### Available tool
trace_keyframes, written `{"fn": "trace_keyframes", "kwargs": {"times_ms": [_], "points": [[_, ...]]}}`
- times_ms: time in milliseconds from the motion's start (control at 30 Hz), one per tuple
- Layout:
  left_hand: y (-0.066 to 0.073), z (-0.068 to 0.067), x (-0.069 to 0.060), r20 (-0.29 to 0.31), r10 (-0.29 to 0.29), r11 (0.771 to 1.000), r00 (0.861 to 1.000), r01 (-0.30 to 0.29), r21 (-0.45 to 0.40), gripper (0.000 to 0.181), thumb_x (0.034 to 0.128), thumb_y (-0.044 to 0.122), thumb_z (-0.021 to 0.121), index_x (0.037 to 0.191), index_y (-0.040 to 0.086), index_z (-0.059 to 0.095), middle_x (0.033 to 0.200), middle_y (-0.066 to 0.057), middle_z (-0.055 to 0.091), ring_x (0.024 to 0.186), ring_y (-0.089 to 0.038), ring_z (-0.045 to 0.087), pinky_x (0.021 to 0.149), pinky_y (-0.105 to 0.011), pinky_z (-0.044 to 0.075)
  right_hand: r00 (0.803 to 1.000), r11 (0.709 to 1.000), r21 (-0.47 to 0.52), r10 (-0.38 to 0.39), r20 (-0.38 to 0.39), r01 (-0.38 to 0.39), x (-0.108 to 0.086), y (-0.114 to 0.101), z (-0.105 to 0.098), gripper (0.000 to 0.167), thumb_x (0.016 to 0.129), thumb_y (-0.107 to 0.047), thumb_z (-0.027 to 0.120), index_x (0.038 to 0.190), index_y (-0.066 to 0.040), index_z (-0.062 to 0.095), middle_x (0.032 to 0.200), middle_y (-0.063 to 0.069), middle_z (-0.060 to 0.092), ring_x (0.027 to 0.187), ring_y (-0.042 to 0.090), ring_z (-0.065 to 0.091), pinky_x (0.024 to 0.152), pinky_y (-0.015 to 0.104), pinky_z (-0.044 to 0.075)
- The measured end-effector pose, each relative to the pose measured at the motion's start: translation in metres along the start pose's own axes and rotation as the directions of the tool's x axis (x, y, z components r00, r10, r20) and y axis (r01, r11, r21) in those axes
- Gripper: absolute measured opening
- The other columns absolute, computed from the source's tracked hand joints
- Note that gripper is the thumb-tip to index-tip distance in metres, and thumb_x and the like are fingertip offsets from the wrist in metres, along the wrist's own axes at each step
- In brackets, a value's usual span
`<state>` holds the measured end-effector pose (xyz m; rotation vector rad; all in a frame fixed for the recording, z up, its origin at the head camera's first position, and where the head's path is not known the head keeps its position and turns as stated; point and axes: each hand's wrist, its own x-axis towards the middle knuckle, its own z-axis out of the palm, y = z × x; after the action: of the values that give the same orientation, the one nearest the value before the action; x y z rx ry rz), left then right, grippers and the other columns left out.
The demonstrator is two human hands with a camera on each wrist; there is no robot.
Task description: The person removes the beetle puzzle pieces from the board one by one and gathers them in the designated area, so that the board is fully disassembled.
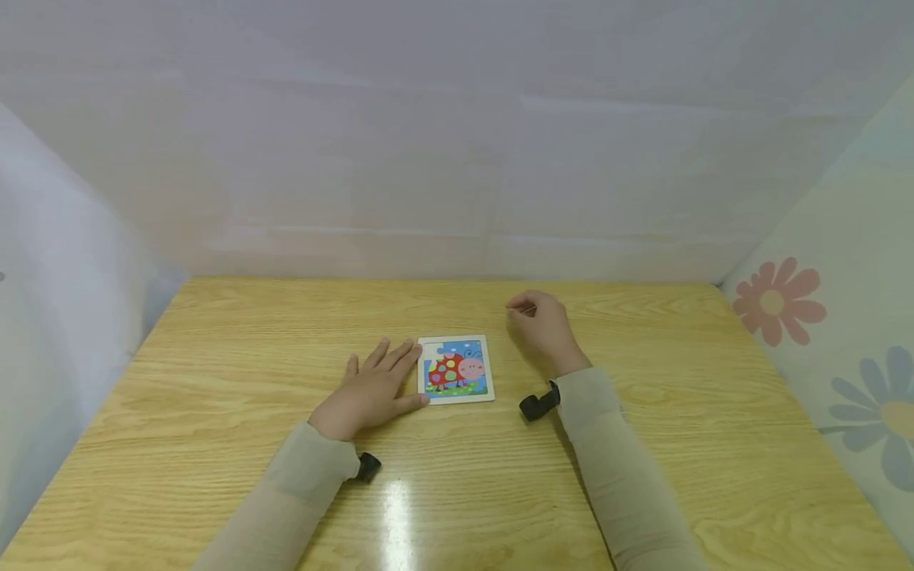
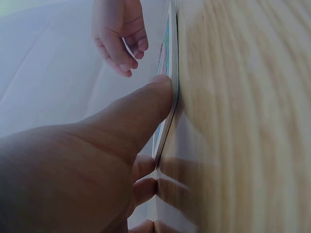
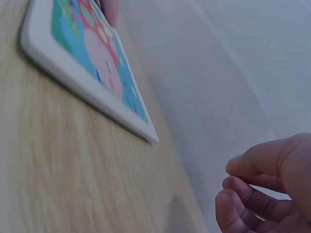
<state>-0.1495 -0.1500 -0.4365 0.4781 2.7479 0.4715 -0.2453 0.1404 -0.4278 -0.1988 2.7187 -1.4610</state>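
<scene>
A square picture puzzle (image 1: 457, 369) with a ladybug and a white frame lies flat on the table; a pale gap shows at its upper left. The left hand (image 1: 367, 395) is spread flat beside it, the thumb (image 2: 146, 104) touching the lower left corner and fingertips at the left edge. Raised to the right of the puzzle, the right hand (image 1: 546, 329) has its fingers curled in towards the thumb. A thin pale edge (image 1: 528, 309) shows between them, like a small flat piece seen edge-on; its face is hidden. The right wrist view shows that hand (image 3: 272, 189) beyond the puzzle's corner.
The wooden table (image 1: 457, 492) reaches back to a pale cloth wall (image 1: 457, 159). On the right stands a cloth with printed flowers (image 1: 778, 301). Both wrists wear small black cameras.
</scene>
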Motion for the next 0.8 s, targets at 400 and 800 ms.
{"fn": "trace_keyframes", "kwargs": {"times_ms": [400,800], "points": [[-0.001,0.000,0.002,0.010,-0.016,1.000,1.000,0.016,0.000,0.089,0.0985,0.061,0.054,0.164,0.015,0.016,0.170,-0.007,0.011,0.155,-0.041,0.000,0.112,-0.076,0.002,0.980,0.986,-0.071,-0.140,0.141,0.151,-0.010,-0.024,0.033,0.018,0.097,-0.013,0.069,0.112,-0.003,0.073,0.101,0.006,0.069,0.093,0.021,0.063,0.085,0.036,0.054],[0.001,-0.002,-0.001,0.002,-0.004,1.000,1.000,0.004,-0.001,0.088,0.0989,0.060,0.054,0.164,0.014,0.017,0.170,-0.006,0.012,0.155,-0.040,0.001,0.113,-0.076,0.003,0.968,0.990,-0.066,-0.106,0.226,0.124,-0.017,-0.026,0.057,0.021,0.091,-0.010,0.077,0.111,-0.004,0.072,0.101,0.004,0.068,0.089,0.018,0.062,0.081,0.031,0.055]]}}
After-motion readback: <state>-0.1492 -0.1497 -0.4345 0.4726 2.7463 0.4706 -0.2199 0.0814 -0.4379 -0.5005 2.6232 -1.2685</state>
